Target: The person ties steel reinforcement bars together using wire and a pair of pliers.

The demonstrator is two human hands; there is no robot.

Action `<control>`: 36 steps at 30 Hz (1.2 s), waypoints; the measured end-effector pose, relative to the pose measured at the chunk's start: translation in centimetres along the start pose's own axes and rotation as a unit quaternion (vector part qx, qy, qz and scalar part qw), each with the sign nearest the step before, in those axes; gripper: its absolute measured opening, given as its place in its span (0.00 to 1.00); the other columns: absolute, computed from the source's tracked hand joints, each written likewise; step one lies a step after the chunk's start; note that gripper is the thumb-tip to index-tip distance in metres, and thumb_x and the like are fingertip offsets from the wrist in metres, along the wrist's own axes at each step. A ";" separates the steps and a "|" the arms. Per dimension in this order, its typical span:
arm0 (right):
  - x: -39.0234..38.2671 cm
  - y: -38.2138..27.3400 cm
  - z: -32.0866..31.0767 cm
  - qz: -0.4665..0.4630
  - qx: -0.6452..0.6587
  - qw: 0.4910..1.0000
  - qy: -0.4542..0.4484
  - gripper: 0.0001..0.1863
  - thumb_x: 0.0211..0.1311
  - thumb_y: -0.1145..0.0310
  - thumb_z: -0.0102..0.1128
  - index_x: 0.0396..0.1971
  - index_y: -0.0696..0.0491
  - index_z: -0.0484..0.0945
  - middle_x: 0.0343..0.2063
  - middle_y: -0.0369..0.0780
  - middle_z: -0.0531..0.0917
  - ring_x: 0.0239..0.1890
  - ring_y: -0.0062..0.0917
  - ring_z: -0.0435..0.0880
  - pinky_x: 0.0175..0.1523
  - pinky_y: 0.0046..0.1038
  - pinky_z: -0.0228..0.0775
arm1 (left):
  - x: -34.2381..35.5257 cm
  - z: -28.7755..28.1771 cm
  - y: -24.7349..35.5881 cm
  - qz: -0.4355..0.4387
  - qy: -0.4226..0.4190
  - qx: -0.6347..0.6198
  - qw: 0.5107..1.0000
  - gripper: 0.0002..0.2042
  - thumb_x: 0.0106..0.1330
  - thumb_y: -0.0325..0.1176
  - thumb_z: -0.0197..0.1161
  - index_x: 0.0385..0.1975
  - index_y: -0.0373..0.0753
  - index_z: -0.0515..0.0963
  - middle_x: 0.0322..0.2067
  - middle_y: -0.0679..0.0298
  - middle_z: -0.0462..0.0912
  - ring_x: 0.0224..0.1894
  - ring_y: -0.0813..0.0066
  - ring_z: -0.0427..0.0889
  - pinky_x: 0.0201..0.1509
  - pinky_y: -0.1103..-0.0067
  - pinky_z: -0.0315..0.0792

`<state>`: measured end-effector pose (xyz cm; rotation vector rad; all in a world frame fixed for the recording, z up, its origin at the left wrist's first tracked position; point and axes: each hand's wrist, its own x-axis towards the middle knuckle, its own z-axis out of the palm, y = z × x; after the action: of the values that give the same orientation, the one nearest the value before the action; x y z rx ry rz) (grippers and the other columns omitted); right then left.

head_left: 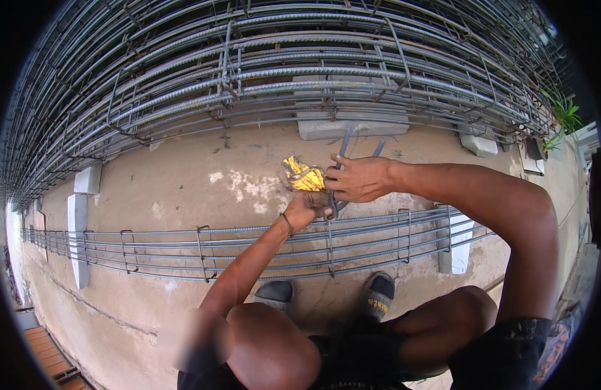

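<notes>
My right hand [364, 179] is closed round a pair of end-cutting pincers [345, 140], whose two long handles point away from me. The jaws point down towards the top bar of a narrow rebar cage [268, 242] lying across in front of my feet. My left hand [303, 209] sits beside the jaws with thumb and fingers pinched together. Whatever those fingers grip is too small or hidden to make out. Just beyond the left hand, a crumpled yellow wrapper [302, 173] with dark wire ties on it lies on the concrete floor.
A tall stack of rebar cages [274, 45] fills the far side, resting on concrete blocks [352, 129]. Two more blocks [77, 240] [454, 244] support the near cage at its left and right. A green plant [564, 114] grows at the far right.
</notes>
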<state>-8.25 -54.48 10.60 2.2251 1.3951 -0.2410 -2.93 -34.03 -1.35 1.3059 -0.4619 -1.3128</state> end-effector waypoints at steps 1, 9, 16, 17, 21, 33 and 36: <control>-0.4 0.2 0.4 0.010 0.067 0.998 -0.002 0.12 0.65 0.63 0.48 0.43 0.45 0.78 0.43 0.37 0.72 0.52 0.30 0.71 0.58 0.46 0.62 | -0.2 0.3 0.1 0.005 0.010 -0.012 1.000 0.14 0.59 0.15 0.62 0.46 0.29 0.79 0.38 0.62 0.85 0.40 0.79 0.81 0.47 0.80 0.77; -1.1 2.6 -0.5 0.082 0.063 0.995 0.011 0.18 0.65 0.61 0.47 0.55 0.37 0.67 0.44 0.36 0.72 0.52 0.27 0.70 0.55 0.42 0.60 | -0.4 -0.5 -0.2 -0.002 0.013 0.015 1.000 0.19 0.57 0.13 0.62 0.51 0.31 0.78 0.42 0.63 0.85 0.42 0.80 0.82 0.47 0.82 0.77; 0.3 4.1 -1.8 0.004 -0.053 0.998 0.020 0.21 0.63 0.60 0.50 0.57 0.35 0.67 0.41 0.32 0.71 0.53 0.23 0.67 0.59 0.40 0.58 | 0.2 -0.7 -1.3 0.025 0.005 -0.032 0.999 0.21 0.57 0.13 0.62 0.53 0.32 0.76 0.42 0.64 0.85 0.42 0.81 0.82 0.45 0.83 0.76; 0.2 4.2 -1.6 0.004 -0.054 0.998 0.013 0.21 0.63 0.60 0.50 0.57 0.35 0.67 0.41 0.32 0.71 0.53 0.23 0.67 0.59 0.40 0.58 | 0.3 -0.6 -1.1 0.027 0.006 -0.030 0.999 0.22 0.57 0.13 0.62 0.53 0.32 0.76 0.41 0.64 0.85 0.41 0.81 0.82 0.45 0.83 0.76; -0.3 5.2 -1.1 0.027 -0.037 0.999 -0.009 0.14 0.63 0.60 0.51 0.49 0.39 0.70 0.40 0.32 0.72 0.50 0.23 0.69 0.52 0.36 0.60 | 0.2 -0.6 -0.6 0.039 -0.017 -0.044 0.998 0.22 0.57 0.14 0.63 0.54 0.32 0.75 0.41 0.63 0.85 0.42 0.80 0.82 0.45 0.83 0.76; -0.7 4.6 -4.1 -0.026 -0.122 0.990 0.060 0.10 0.61 0.60 0.52 0.41 0.44 0.69 0.30 0.31 0.73 0.36 0.23 0.75 0.39 0.28 0.63 | 1.8 1.9 6.4 0.071 -0.196 -0.085 0.974 0.19 0.58 0.26 0.69 0.49 0.31 0.75 0.34 0.58 0.84 0.40 0.69 0.84 0.46 0.77 0.76; -1.6 3.0 -4.9 -0.002 -0.118 0.990 0.071 0.11 0.60 0.59 0.52 0.40 0.45 0.68 0.31 0.31 0.72 0.39 0.23 0.73 0.41 0.29 0.63 | 2.3 3.1 6.6 0.094 -0.187 -0.030 0.977 0.08 0.57 0.27 0.70 0.33 0.33 0.78 0.24 0.63 0.81 0.28 0.73 0.82 0.34 0.77 0.76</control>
<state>-6.93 -54.33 16.42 2.0771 1.4208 0.0800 -2.05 -38.99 4.44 0.9398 -0.7814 -1.4023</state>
